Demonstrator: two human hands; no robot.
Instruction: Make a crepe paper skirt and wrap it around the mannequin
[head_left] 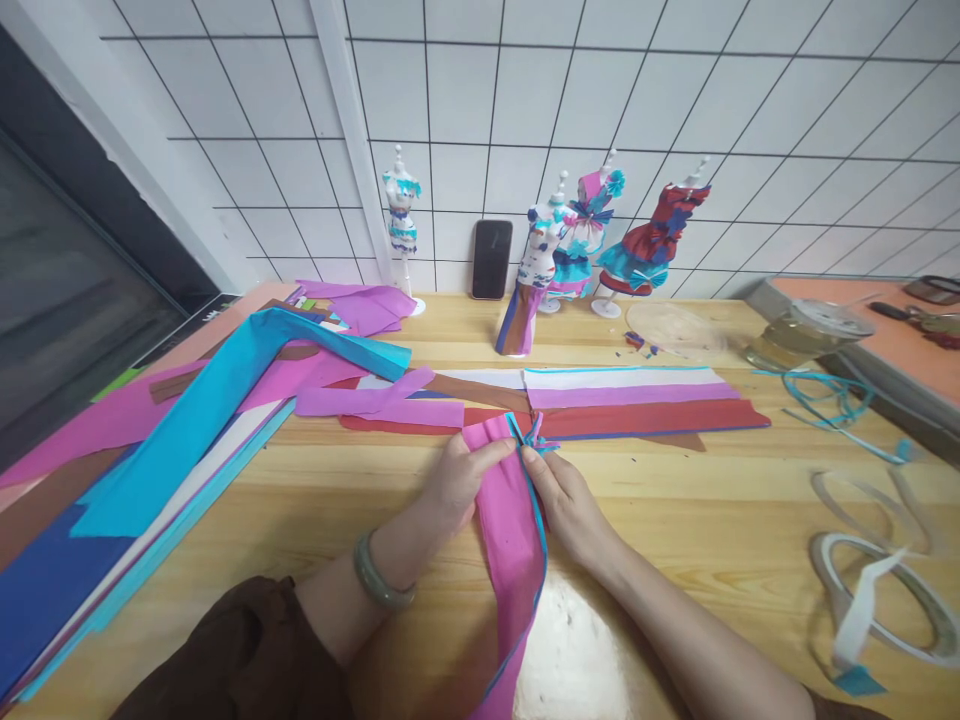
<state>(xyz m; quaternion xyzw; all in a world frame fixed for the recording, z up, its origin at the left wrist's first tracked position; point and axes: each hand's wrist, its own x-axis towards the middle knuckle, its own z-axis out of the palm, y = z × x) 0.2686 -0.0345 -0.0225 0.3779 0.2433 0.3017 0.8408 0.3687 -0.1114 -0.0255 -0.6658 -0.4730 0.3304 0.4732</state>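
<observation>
A long pink crepe paper strip (pixel 506 515) with a blue edge hangs between my hands and runs down toward the front of the table. My left hand (pixel 459 480) pinches its upper end, with the thumb lying across the pink face. On the blue-edged side, my right hand (pixel 562 495) is closed at the strip's edge, its thumb and finger pressed together. Small blue and pink paper ends (pixel 536 437) stick out just above the right fingertips. Whether those ends belong to the strip, I cannot tell.
Paper strips in several colours (pixel 180 430) pile up at left; more strips (pixel 645 400) lie behind my hands. Small dress forms (pixel 540 250) and a phone (pixel 491 260) stand by the tiled wall. At right are a tape roll (pixel 825 560), blue cord (pixel 832 400) and a glass pot (pixel 802 340).
</observation>
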